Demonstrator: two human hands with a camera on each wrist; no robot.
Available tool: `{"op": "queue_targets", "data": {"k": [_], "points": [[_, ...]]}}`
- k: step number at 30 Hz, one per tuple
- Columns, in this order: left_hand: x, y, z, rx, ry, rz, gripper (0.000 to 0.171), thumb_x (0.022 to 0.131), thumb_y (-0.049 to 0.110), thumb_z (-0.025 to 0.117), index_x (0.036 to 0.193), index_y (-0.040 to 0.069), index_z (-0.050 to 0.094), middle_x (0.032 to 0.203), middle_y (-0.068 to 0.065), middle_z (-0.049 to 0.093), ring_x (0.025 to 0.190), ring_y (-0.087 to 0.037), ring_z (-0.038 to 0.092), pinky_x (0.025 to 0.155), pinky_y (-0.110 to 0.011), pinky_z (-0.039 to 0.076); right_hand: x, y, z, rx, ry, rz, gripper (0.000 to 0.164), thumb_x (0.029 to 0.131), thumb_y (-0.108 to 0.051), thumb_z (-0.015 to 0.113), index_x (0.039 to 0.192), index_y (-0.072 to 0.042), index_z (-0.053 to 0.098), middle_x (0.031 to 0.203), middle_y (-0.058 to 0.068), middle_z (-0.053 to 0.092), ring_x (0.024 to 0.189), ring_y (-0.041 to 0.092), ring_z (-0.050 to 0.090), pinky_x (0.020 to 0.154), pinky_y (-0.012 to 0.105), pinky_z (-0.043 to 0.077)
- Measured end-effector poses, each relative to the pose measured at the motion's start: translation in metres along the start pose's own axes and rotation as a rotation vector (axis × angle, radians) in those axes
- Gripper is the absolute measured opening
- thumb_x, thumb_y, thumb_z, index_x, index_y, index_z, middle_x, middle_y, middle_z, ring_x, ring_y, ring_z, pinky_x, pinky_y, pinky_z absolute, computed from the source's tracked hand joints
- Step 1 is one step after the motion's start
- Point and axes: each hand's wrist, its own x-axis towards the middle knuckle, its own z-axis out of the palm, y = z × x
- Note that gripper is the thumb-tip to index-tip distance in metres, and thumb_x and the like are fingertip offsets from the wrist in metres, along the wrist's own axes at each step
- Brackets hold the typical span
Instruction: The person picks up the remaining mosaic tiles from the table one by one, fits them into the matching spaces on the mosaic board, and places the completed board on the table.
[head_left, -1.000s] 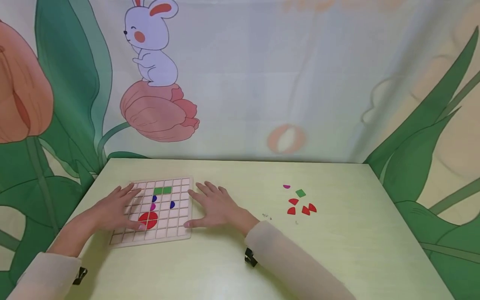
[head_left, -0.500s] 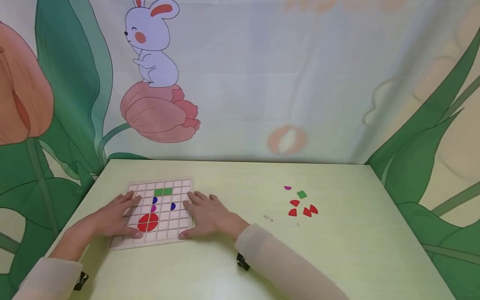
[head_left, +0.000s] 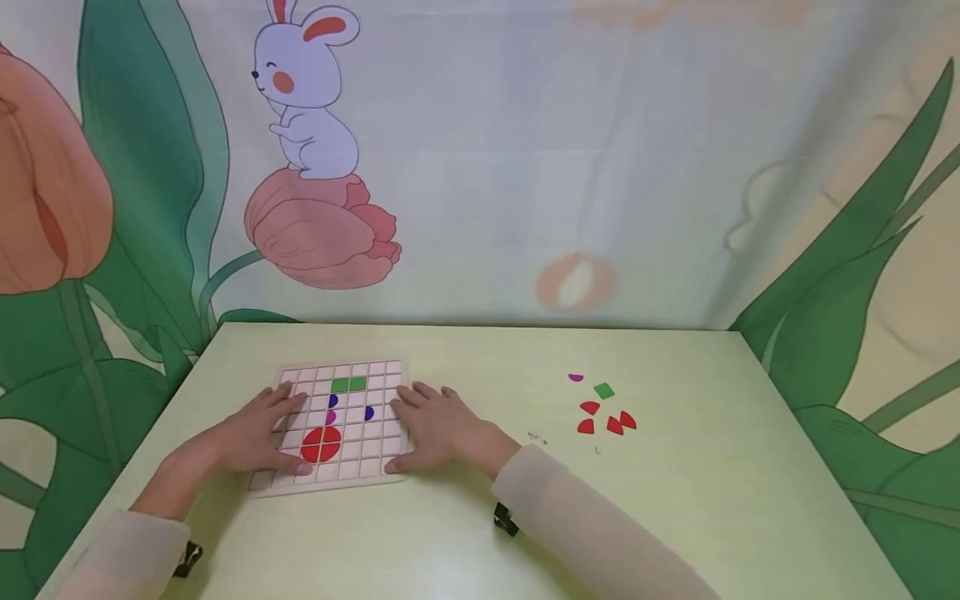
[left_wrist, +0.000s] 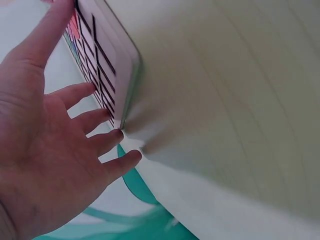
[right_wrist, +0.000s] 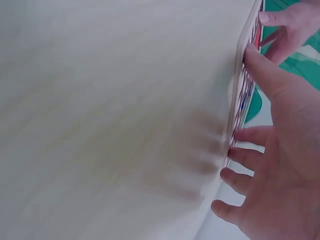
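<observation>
A white grid board [head_left: 371,447] lies flat on the table's left part, tilted slightly. On it are a red circle [head_left: 321,445] of quarter pieces, two green squares [head_left: 349,384], a magenta piece [head_left: 332,417] and blue half circles, one [head_left: 333,401] above the magenta and another [head_left: 369,413] to the right. My left hand [head_left: 251,439], fingers spread, rests along the board's left side, with thumb and fingertips over its grid. At the opposite edge, my right hand [head_left: 442,429] touches the rim with spread fingers. The right wrist view shows its thumb [right_wrist: 257,62] on the board's corner.
Loose pieces lie right of the board: a magenta half circle [head_left: 576,377], a green square [head_left: 603,390] and several red quarter circles [head_left: 589,407]. Small dark marks [head_left: 537,437] show on the tabletop. A printed curtain [head_left: 480,167] hangs behind the table's back edge.
My right hand first came left onto the board's edge. Then the board slid to the right between both hands, its pieces moving along with it. The loose pieces stayed put.
</observation>
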Motion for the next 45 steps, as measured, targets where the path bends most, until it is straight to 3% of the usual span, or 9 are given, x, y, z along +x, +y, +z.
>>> {"op": "queue_targets", "data": {"k": [7,15,21,26,33,40,43,45], "points": [[0.018,0.04,0.018,0.104,0.054,0.055,0.119,0.075,0.071,0.084,0.16,0.0,0.041,0.167,-0.033,0.026,0.151,-0.057,0.025,0.111,-0.074,0.039,-0.031,0.033,0.001,0.001,0.002,0.039,0.106,0.088,-0.078,0.068,0.167,-0.014,0.035,0.175,0.002,0.025,0.162,0.032,0.017,0.126,0.061,0.022],[0.055,0.099,0.035,0.268,0.039,0.093,0.118,0.08,0.082,0.07,0.164,0.006,0.037,0.171,-0.025,0.027,0.151,-0.054,0.028,0.112,-0.073,0.038,-0.081,0.085,0.002,0.005,0.0,0.108,0.106,0.086,-0.075,0.073,0.166,-0.015,0.037,0.175,0.003,0.026,0.162,0.034,0.017,0.124,0.067,0.02],[0.073,0.132,0.045,0.293,0.037,0.137,0.118,0.082,0.086,0.064,0.166,0.008,0.035,0.172,-0.021,0.026,0.152,-0.05,0.029,0.115,-0.068,0.037,-0.111,0.112,0.001,0.026,0.01,0.148,0.105,0.084,-0.07,0.079,0.164,-0.014,0.041,0.174,0.004,0.029,0.162,0.035,0.019,0.123,0.069,0.02],[0.08,0.154,0.052,0.303,0.037,0.152,0.115,0.083,0.085,0.064,0.166,0.011,0.035,0.173,-0.018,0.026,0.153,-0.048,0.029,0.116,-0.066,0.036,-0.132,0.123,0.0,0.037,0.019,0.151,0.105,0.084,-0.068,0.08,0.163,-0.009,0.042,0.173,0.008,0.031,0.16,0.039,0.022,0.121,0.072,0.023],[0.086,0.172,0.058,0.325,0.034,0.17,0.117,0.082,0.088,0.061,0.168,0.013,0.033,0.174,-0.017,0.024,0.153,-0.045,0.028,0.118,-0.062,0.036,-0.152,0.139,0.005,0.077,0.051,0.159,0.106,0.084,-0.067,0.081,0.163,-0.009,0.042,0.173,0.009,0.031,0.159,0.041,0.023,0.119,0.075,0.022],[0.086,0.168,0.05,0.354,-0.028,0.157,0.124,0.076,0.091,0.066,0.17,0.019,0.028,0.176,-0.013,0.02,0.155,-0.043,0.026,0.119,-0.062,0.034,-0.157,0.147,0.003,0.126,0.116,0.095,0.101,0.087,-0.066,0.078,0.162,-0.007,0.043,0.172,0.011,0.032,0.16,0.041,0.019,0.121,0.072,0.023],[0.087,0.164,0.046,0.297,-0.047,0.177,0.126,0.073,0.087,0.073,0.17,0.02,0.029,0.176,-0.013,0.018,0.158,-0.043,0.021,0.121,-0.064,0.031,-0.161,0.16,-0.004,0.199,0.196,0.131,0.09,0.091,-0.057,0.079,0.158,-0.005,0.049,0.166,0.013,0.042,0.154,0.041,0.034,0.12,0.064,0.033],[0.089,0.161,0.044,0.265,-0.057,0.197,0.126,0.073,0.085,0.076,0.17,0.021,0.028,0.177,-0.012,0.016,0.161,-0.042,0.016,0.123,-0.064,0.028,-0.165,0.174,-0.01,0.276,0.253,0.176,0.076,0.094,-0.045,0.081,0.152,-0.003,0.056,0.155,0.015,0.055,0.142,0.041,0.05,0.114,0.06,0.044]]}}
